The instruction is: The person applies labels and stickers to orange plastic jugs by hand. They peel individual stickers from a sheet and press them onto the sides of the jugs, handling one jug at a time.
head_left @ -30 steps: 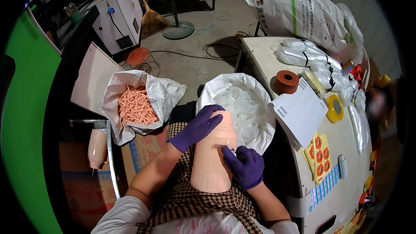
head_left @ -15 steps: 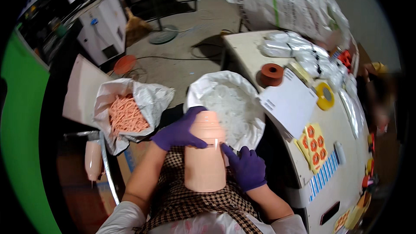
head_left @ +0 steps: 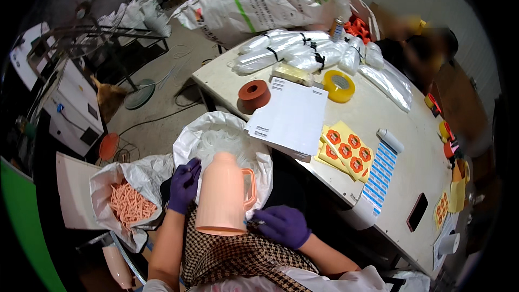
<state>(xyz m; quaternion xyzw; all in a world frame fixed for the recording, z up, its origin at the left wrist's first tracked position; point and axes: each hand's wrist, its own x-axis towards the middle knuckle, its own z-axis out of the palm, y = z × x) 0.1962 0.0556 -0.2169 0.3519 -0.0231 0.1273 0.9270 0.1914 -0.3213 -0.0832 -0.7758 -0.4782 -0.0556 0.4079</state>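
A glossy pink vacuum jug (head_left: 221, 197) with a loop handle rests against my checked apron, narrow top pointing away from me. My left hand (head_left: 185, 186), in a purple glove, is raised just left of the jug. Its fingers are bent together, and whatever may be between them is too small to make out. To the right of the jug, below the handle, my right hand (head_left: 284, 226) in a matching glove has its fingers drawn together. A small white bit shows by its fingertips; I cannot tell what it is.
A white sack (head_left: 189, 135) of clear plastic rings stands ahead; another sack holds pink strips (head_left: 130, 205). On the table (head_left: 346, 113) lie a white box (head_left: 292, 111), brown tape roll (head_left: 254, 94), yellow tape roll (head_left: 339, 86), sticker sheets (head_left: 348, 151) and a phone (head_left: 417, 212). Another person is at far right.
The view has swung right toward the table. My left hand has let go of the jug and moved left of it. The jug has turned, showing its handle; my right hand is now lower, below the handle.
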